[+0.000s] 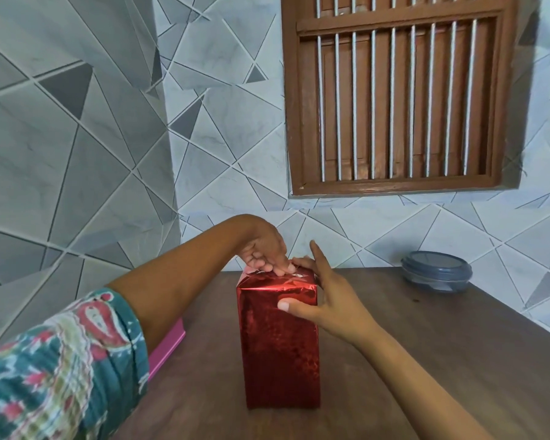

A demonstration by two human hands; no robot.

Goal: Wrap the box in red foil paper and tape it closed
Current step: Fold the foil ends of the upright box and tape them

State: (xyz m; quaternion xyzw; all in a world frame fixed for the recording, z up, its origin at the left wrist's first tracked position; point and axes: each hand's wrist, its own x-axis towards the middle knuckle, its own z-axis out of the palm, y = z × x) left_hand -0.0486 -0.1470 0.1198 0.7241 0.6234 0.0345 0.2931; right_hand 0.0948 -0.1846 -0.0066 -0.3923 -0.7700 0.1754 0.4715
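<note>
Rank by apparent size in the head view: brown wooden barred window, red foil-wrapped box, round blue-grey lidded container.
1. brown wooden barred window
2. red foil-wrapped box
3. round blue-grey lidded container, smallest, though farther away
</note>
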